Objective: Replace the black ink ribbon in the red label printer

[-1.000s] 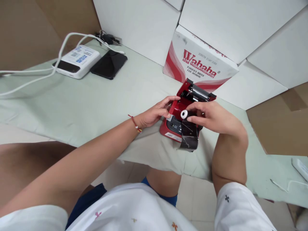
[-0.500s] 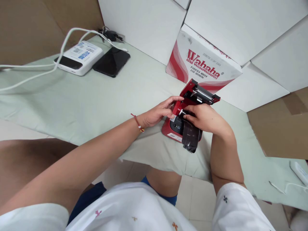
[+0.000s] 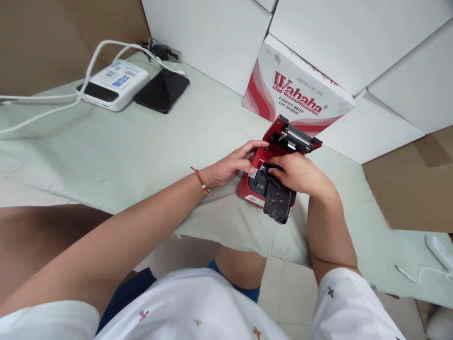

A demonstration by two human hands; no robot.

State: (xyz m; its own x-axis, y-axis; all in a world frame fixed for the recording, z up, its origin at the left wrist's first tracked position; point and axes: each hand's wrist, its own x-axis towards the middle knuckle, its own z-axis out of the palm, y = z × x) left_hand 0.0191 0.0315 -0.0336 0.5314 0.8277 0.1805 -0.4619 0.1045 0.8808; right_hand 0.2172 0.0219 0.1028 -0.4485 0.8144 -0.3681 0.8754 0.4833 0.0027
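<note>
A small red machine (image 3: 244, 189) with a black inner panel stands on the cloth-covered table, its lid (image 3: 297, 137) tilted up and a metal roller showing under it. My left hand (image 3: 235, 165) grips the machine's left wall between thumb and fingers. Inside the opening, the fingers of my right hand (image 3: 297, 172) are closed around a roll of dark film, mostly hidden by the hand. A loose strip of the dark film (image 3: 278, 203) hangs over the machine's front edge.
Behind the machine stands a Wahaha water carton (image 3: 297, 89) against white boxes (image 3: 318, 38). On the left lie a white power bank (image 3: 130, 75) with a cable, a black phone (image 3: 164, 92) and keys (image 3: 161, 51). A brown cardboard box (image 3: 414, 184) is at right.
My right hand has shifted slightly left, with the roll closer to the machine's left wall. The roll's white end, visible before, is now mostly out of sight. The film strip moved slightly left.
</note>
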